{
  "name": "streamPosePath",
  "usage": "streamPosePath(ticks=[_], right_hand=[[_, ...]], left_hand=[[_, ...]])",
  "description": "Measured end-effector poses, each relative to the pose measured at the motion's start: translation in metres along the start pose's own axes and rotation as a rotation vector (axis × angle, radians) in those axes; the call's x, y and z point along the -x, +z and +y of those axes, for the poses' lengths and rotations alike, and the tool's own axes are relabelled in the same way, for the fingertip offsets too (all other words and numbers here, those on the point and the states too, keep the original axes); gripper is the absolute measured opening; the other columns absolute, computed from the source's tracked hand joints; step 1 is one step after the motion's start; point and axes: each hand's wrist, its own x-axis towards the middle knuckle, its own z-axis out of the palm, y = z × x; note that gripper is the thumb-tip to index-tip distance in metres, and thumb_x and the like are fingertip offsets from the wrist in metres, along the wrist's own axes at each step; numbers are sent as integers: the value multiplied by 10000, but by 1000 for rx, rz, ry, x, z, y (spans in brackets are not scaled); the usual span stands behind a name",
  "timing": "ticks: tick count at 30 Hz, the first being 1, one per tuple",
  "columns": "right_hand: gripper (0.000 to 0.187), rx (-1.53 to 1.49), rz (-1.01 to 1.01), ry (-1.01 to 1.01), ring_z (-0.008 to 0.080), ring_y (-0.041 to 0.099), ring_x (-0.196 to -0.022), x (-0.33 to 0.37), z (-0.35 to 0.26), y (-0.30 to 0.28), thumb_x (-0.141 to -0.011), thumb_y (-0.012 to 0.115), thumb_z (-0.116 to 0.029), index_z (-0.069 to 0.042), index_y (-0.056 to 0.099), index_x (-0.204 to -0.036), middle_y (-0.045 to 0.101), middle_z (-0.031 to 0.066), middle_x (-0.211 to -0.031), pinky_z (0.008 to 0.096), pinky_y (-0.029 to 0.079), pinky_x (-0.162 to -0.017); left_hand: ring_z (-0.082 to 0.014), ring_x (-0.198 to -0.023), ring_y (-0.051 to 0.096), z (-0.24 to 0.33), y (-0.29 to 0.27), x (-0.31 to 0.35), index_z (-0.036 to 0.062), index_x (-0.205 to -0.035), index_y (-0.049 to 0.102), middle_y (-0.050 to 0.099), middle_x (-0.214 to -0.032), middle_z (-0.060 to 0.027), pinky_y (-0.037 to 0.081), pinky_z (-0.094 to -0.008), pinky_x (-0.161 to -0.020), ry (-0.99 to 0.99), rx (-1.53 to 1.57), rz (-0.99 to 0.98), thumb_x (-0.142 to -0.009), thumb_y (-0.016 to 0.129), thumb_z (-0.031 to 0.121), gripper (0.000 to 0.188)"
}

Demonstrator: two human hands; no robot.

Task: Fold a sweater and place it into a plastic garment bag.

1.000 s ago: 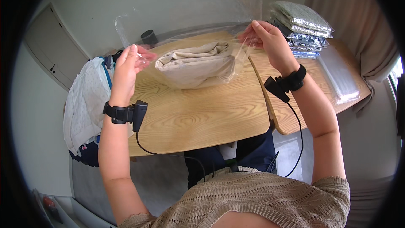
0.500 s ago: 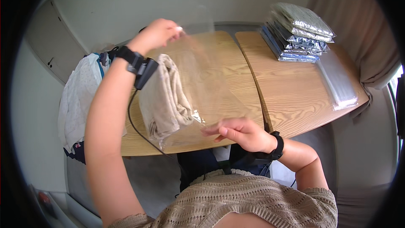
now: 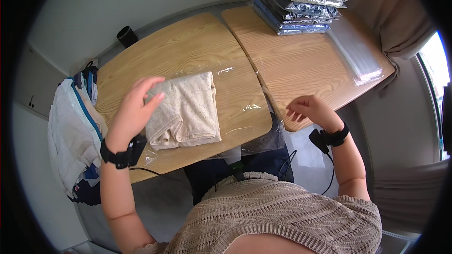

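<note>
A folded cream garment (image 3: pixel 193 106) with small speckles lies on the near part of the left table. Clear plastic (image 3: pixel 249 107) spreads around it, reaching right and drooping over the front edge. Whether the garment is inside the plastic or on top of it, I cannot tell. My left hand (image 3: pixel 136 106) is open at the garment's left side, thumb and fingers apart, holding nothing. Off to the right, my right hand (image 3: pixel 313 112) hovers by the right table's near corner, its fingers loosely bent and apart, with nothing visible in them.
Several bagged folded garments form a stack (image 3: pixel 301 7) at the back of the right table (image 3: pixel 282 66). Beside it lies a pile of flat clear bags (image 3: pixel 355 56). Loose clothes (image 3: pixel 75 127) hang at the left table edge. A black bin (image 3: pixel 126 36) stands behind. Cables trail from both wrists.
My left hand has let go of the raised plastic and come down toward me. The plastic now lies flat. My right hand has moved right, away from it. The view has shifted.
</note>
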Motion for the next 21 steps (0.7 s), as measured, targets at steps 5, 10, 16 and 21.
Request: streamPosePath(ticks=[5, 10, 16, 21], right_hand=[[307, -271, -58, 69, 153, 643, -764, -31, -1, 21, -969, 495, -214, 57, 600, -1071, 660, 128, -907, 240, 523, -704], [168, -835, -164, 128, 180, 606, -998, -52, 10, 42, -962, 490, -152, 1, 524, -1026, 603, 119, -1099, 271, 509, -845], [241, -1873, -514, 75, 255, 594, -1083, -46, 6, 55, -909, 390, -9, 61, 464, -1127, 504, 234, -1287, 322, 500, -935], [360, -755, -760, 126, 102, 601, -642, -72, -6, 55, -915, 502, -57, -10, 420, -1262, 634, 144, -999, 188, 475, -554]], left_hand=[[-299, -1331, 330, -42, 29, 73, 49, -1305, 447, 369, -1417, -182, 252, -375, -1092, -130, -88, 170, -882, 579, 124, 449], [-322, -1396, 185, -55, 70, 113, 92, -1431, 292, 204, -1496, -203, 186, -419, -1117, -189, 52, 321, -873, 598, 167, 641], [-281, -1370, 216, -72, 103, 123, 47, -1434, 247, 241, -1476, -162, 207, -401, -1096, -265, 500, 502, -960, 477, 328, 597], [-206, -1209, 452, -86, 110, 124, 21, -1374, 360, 442, -1351, -105, 375, -335, -976, -431, 720, 557, -1006, 340, 389, 521]])
